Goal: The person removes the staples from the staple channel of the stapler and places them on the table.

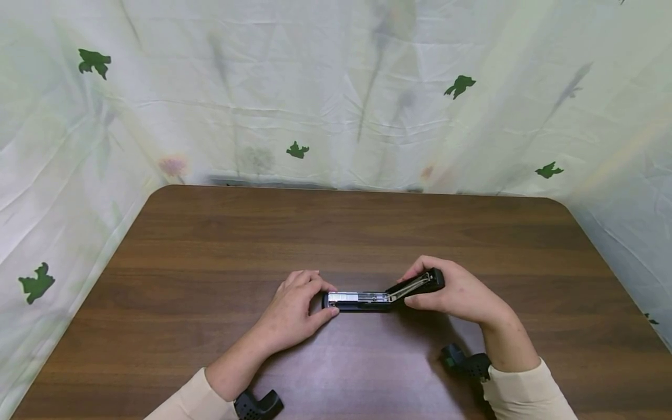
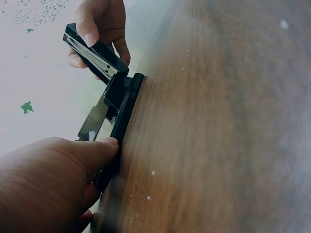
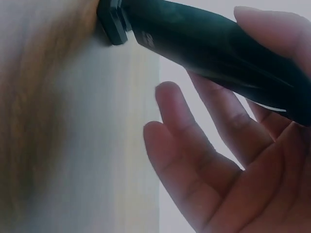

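A black stapler (image 1: 362, 307) lies on the table with its top arm swung far back to the right, baring the metal staple channel. My left hand (image 1: 296, 306) grips the left end of its base between thumb and fingers. In the left wrist view, the thumb presses along the side of the stapler base (image 2: 127, 114). My right hand (image 1: 454, 291) holds the raised top arm (image 1: 420, 284) between thumb and fingers. In the right wrist view, the other fingers (image 3: 180, 165) of that hand stretch out below the arm, away from it.
The brown wooden table (image 1: 236, 233) has rounded far corners. A pale cloth curtain (image 1: 336, 87) with green leaf-like patches hangs behind it and at both sides. Black wrist devices (image 1: 257, 405) sit by both cream sleeves (image 1: 527, 391).
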`<state>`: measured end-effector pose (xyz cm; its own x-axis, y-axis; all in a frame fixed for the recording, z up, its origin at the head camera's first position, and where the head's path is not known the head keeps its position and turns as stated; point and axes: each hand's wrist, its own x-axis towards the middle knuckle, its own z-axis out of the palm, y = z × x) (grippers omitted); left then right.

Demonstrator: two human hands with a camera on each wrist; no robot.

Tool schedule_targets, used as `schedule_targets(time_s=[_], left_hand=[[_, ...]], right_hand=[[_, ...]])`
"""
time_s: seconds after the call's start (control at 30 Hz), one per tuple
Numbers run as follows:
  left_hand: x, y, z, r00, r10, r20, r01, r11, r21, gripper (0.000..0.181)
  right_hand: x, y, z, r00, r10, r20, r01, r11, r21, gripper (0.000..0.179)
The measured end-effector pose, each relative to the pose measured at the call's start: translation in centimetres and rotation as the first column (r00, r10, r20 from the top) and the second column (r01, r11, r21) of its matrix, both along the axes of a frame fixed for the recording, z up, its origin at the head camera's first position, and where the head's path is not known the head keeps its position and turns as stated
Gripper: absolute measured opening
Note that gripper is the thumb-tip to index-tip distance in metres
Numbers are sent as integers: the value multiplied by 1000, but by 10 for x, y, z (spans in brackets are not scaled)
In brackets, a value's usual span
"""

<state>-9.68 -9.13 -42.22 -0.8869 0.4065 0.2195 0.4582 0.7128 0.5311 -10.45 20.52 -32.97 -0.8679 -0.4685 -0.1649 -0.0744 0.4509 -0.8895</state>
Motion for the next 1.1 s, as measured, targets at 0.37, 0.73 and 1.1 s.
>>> schedule_targets(time_s=[0.37,0.73,1.1], left_hand=[[1,0,0,1000,4,-1,-4,1000,0,29],[0,0,1,1000,0,5,0,1000,-1,29],[0,0,0,1000,-3,-9,3,1000,13,28]], right_hand=[[-10,21,-23,999,7,-38,-2,992,130,29],[-10,27,-22,998,-21,-62,37,962,270,25],[-9,25,-23,995,13,-97,29,904,427,26]])
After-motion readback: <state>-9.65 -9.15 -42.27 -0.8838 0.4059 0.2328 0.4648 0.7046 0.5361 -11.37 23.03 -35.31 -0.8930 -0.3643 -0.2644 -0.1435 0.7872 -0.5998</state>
